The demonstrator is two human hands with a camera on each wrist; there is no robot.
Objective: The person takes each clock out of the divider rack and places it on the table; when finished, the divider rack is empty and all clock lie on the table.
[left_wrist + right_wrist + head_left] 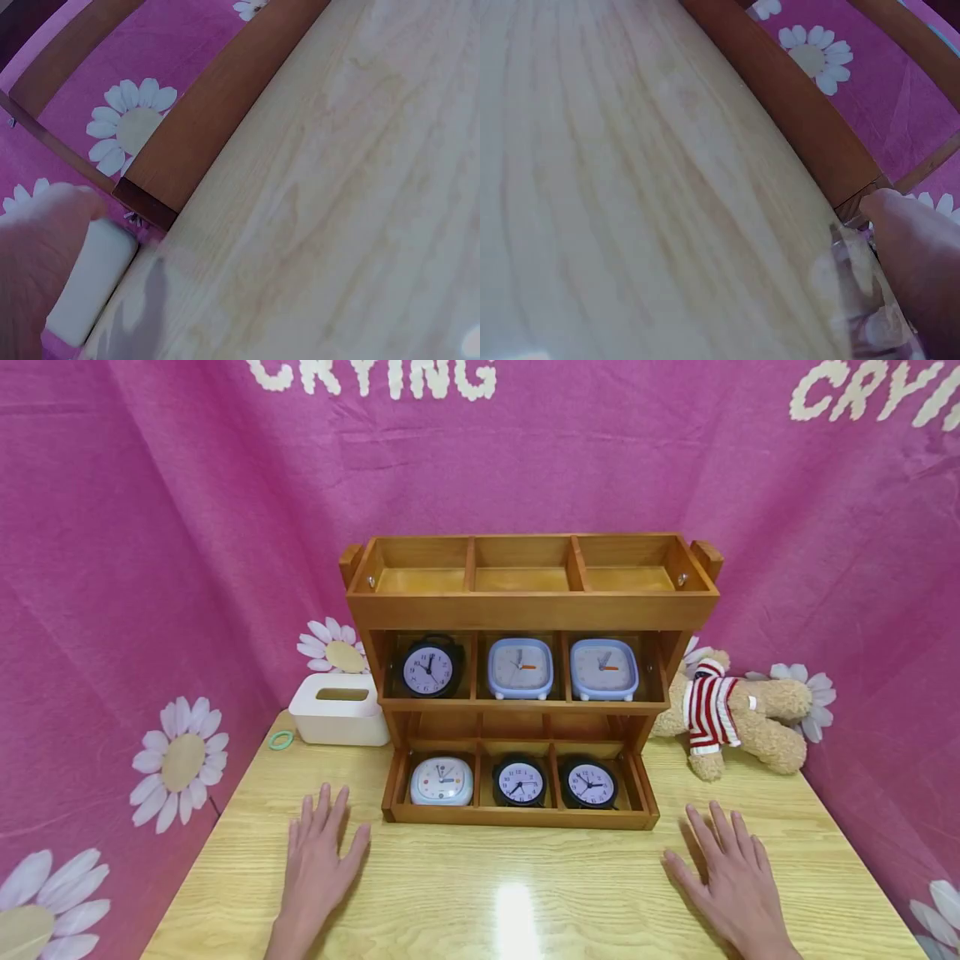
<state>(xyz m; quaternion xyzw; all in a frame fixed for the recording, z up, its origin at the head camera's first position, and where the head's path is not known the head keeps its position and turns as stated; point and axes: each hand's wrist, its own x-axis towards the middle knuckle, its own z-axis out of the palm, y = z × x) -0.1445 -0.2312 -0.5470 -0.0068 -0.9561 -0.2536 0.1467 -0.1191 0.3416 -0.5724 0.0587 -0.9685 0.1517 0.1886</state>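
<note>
My left hand (pixel 318 860) is at the table's left front, palm down with straight, spread fingers and nothing in it. On the right, my right hand (pixel 727 877) lies the same way, also holding nothing. Between and beyond them stands a three-tier wooden shelf (pixel 532 612). Its middle tier holds a black round alarm clock (pixel 428 671) and two blue squarish clocks, one central (pixel 521 668) and one right (pixel 603 669). In the bottom tier sit a pale oval clock (pixel 442 781) and two black round clocks, one central (pixel 519 782) and one right (pixel 589 784).
The shelf's top tier has three compartments. Left of the shelf are a white tissue box (pixel 337 727) and a small green ring (pixel 281 740). A teddy bear (pixel 768 735) in a striped top lies at the right. Pink flowered cloth (pixel 525 460) hangs around the wooden table (pixel 450 893).
</note>
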